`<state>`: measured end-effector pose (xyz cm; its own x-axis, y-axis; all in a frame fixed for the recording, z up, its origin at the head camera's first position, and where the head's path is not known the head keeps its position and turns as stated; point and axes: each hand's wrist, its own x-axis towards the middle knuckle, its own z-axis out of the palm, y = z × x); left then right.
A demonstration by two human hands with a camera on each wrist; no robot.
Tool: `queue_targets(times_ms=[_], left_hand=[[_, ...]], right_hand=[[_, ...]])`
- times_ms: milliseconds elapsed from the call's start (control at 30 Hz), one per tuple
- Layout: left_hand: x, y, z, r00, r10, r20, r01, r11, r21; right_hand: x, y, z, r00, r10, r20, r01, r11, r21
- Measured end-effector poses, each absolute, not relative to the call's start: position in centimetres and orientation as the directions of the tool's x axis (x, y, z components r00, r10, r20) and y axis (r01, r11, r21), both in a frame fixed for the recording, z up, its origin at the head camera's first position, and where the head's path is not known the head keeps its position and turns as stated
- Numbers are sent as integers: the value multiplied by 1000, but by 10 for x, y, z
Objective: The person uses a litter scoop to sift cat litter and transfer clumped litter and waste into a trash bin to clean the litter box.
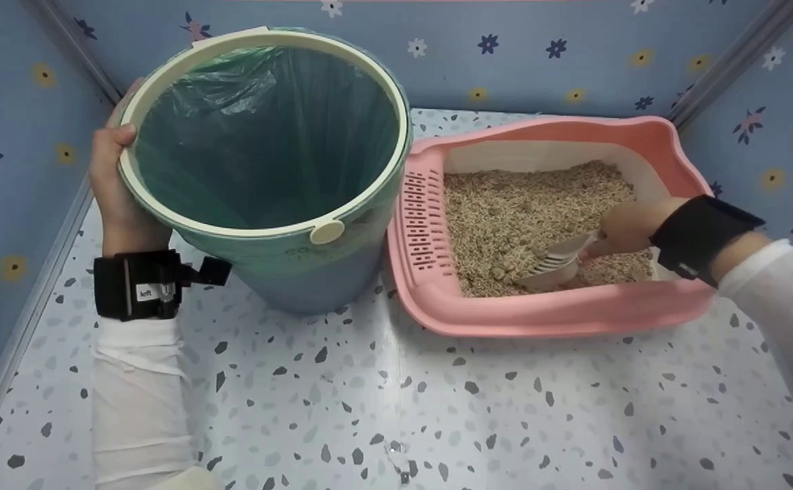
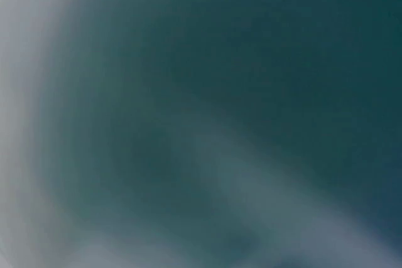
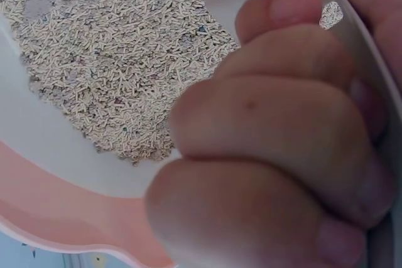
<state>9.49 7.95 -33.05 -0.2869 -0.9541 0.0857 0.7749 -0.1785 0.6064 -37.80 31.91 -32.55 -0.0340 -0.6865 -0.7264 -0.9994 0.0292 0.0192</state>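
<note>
My right hand grips the handle of a pale slotted litter scoop, its fingers curled round it in the right wrist view. The scoop's head is down in the tan pellet litter, where a few lumps show. The litter lies in a pink litter box. At the left, my left hand holds the side of a trash can, thumb at its cream rim. A translucent green bag lines the can, which tilts toward me. The left wrist view is only a dark green blur.
The box's slotted step stands beside the can. Blue flowered walls enclose the back and both sides. A white speckled floor extends in front.
</note>
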Motion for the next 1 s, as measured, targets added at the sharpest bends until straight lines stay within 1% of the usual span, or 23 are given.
queue_targets(times_ms=[100, 300, 533, 633, 767, 867, 1000], left_hand=[[95, 80, -331, -287, -955, 78, 779, -185, 599], [96, 79, -331, -293, -954, 71, 784, -197, 589], [96, 79, -331, -294, -953, 74, 785, -196, 588], [96, 79, -331, -292, -953, 74, 778, -192, 598], [96, 79, -331, -292, -953, 77, 774, -188, 604], [97, 79, -331, -287, -955, 79, 774, -182, 607], [97, 79, -331, -280, -957, 79, 778, -178, 603]], right_hand=[[-379, 317, -329, -30, -710, -703, -1000, 24, 19], [-382, 314, -336, -60, -755, -653, -997, 70, 10], [-388, 307, -342, -46, -785, -618, -998, 60, -1], [-389, 304, -345, -66, -785, -616, -997, 75, 11], [-394, 299, -351, -74, -801, -595, -997, 79, 17], [-396, 294, -358, -70, -825, -561, -997, 67, 26], [-397, 284, -365, -96, -858, -504, -995, 84, 47]])
